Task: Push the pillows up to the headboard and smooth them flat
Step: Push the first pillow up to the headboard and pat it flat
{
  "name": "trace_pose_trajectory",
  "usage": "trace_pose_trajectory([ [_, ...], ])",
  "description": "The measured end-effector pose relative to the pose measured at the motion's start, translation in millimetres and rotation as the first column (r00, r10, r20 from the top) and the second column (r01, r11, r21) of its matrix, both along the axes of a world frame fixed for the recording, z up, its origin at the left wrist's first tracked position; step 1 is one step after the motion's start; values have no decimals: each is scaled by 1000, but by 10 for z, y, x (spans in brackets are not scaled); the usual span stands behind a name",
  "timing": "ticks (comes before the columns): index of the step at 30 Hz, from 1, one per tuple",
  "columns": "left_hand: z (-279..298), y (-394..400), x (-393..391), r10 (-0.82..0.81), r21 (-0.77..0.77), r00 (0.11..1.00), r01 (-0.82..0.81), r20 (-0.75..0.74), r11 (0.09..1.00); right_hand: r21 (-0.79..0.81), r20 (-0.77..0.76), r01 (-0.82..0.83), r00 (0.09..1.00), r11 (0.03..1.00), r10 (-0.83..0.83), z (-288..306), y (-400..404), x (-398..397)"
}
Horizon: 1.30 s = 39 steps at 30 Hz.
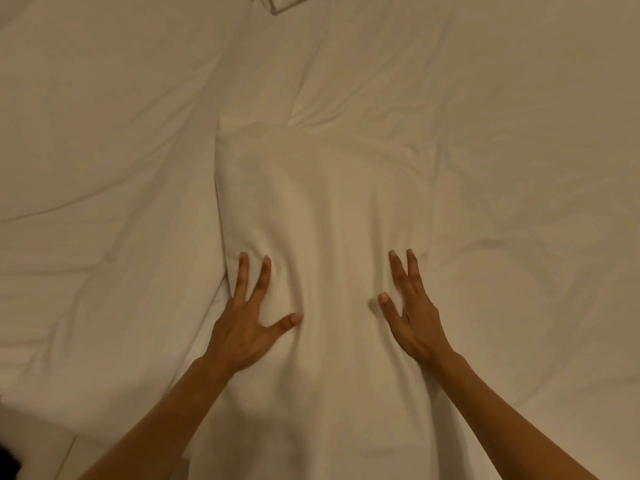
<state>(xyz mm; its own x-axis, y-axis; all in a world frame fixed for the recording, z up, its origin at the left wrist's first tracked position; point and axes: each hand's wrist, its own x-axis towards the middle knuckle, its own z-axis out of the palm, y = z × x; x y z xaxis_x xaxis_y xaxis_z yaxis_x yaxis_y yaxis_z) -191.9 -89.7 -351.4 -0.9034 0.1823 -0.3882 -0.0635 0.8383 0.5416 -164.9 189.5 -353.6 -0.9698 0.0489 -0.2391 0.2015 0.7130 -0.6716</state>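
Note:
A white pillow (322,202) lies lengthwise in the middle of the bed, its far corners at mid-frame. My left hand (247,322) presses flat on the pillow's near left part, fingers spread, thumb pointing right. My right hand (414,313) rests flat on its near right part, fingers apart. Neither hand holds anything. The fabric dents and creases between the hands. No headboard is in view.
Wrinkled white bedding (121,150) covers the whole surface around the pillow. A folded fabric corner (277,3) shows at the top edge. At the bottom left, the bed's edge (45,427) meets a pale floor strip and a dark object in the corner.

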Motion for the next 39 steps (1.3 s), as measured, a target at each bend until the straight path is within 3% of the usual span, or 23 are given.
trace_pose_trajectory([
  [7,-264,-90,-88,7,-82,999,-4,42,997,180,159,-136,981,974,107,-243,45,6],
  [19,-185,-73,-67,88,32,983,-94,160,995,84,98,-87,992,993,78,-306,56,5],
  [27,-116,59,-41,195,113,973,-209,127,971,61,90,-61,994,996,56,-306,66,6],
  [32,89,143,-88,160,229,984,-175,83,957,4,65,-19,998,1000,19,-187,95,7],
  [39,-184,25,-52,107,131,983,-126,147,983,34,128,-36,991,999,31,-243,87,-4],
])
